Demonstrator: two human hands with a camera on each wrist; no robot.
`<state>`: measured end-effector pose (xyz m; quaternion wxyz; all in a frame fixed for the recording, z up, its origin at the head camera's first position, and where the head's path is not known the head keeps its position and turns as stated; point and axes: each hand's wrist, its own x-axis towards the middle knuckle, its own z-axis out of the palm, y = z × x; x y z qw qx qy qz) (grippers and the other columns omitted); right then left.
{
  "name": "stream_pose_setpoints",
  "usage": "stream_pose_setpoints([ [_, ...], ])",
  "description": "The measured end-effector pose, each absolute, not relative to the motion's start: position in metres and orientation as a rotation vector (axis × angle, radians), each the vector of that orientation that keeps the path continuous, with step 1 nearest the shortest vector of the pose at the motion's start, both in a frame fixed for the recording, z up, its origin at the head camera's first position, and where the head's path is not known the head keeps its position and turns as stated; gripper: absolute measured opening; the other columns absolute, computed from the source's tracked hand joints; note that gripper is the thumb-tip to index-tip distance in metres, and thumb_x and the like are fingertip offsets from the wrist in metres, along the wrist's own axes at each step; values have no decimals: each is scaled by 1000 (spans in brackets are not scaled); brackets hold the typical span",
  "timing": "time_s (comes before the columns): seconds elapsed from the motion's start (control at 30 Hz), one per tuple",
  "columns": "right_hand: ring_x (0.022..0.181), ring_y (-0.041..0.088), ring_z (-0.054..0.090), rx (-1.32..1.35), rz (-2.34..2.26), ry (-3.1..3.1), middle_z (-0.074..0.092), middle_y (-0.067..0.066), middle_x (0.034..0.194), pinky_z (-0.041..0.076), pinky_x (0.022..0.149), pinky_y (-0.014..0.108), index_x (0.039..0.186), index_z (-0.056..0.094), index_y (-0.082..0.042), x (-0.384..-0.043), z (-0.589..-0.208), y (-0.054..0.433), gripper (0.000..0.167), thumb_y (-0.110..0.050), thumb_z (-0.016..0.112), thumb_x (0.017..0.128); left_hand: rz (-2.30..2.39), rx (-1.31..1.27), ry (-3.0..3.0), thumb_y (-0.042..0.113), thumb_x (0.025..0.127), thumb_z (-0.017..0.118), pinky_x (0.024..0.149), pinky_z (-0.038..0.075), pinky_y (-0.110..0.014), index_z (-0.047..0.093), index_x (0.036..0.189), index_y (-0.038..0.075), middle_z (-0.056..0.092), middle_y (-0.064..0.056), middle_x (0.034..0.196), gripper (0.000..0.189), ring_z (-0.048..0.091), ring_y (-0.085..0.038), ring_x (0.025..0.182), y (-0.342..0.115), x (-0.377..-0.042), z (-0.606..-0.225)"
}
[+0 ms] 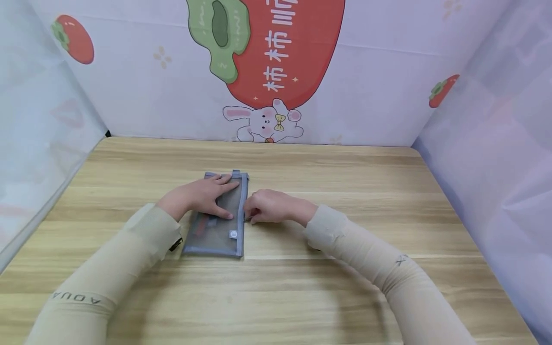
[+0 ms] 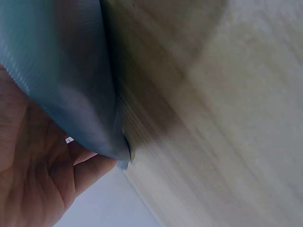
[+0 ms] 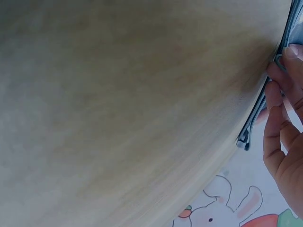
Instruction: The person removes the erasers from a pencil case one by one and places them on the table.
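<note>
- Grey-blue mesh, edged with a smoother border of similar colour, makes up the flat pouch I am watching.
- Its long axis runs from the near side of the table towards the far side, the far end leaning a little to the right in my head view.
- A small fabric tab sticks out at the far short end; a white label sits by the near right corner.
- Through the mesh I make out reddish and bluish patches, too blurred to name.
- The pouch lies on the wood-grain table, left of the middle, apart from the printed backdrop.
- I have the left hand spread over its far half, fingers fairly straight, resting on it rather than gripping.
- My right hand is at the long right edge, where the right wrist view shows a zip; thumb and finger pinch a small loop-shaped pull there.
- Seen from the left wrist, the mesh bulges in a soft curve.
</note>
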<state>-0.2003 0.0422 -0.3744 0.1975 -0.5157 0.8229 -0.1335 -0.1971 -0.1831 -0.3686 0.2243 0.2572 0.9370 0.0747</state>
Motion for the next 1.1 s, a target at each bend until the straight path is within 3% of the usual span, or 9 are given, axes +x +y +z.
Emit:
stream_pose_setpoints([
  [1.1, 80, 7, 56, -1493, -349, 2241, 69, -3, 91, 47, 76, 20, 95, 73, -12, -192, -373, 41, 6, -15, 70, 91, 218, 695, 2586, 61, 83, 67, 118, 22, -61, 23, 159, 13, 11, -20, 165, 100, 11, -46, 151, -185, -198, -373],
])
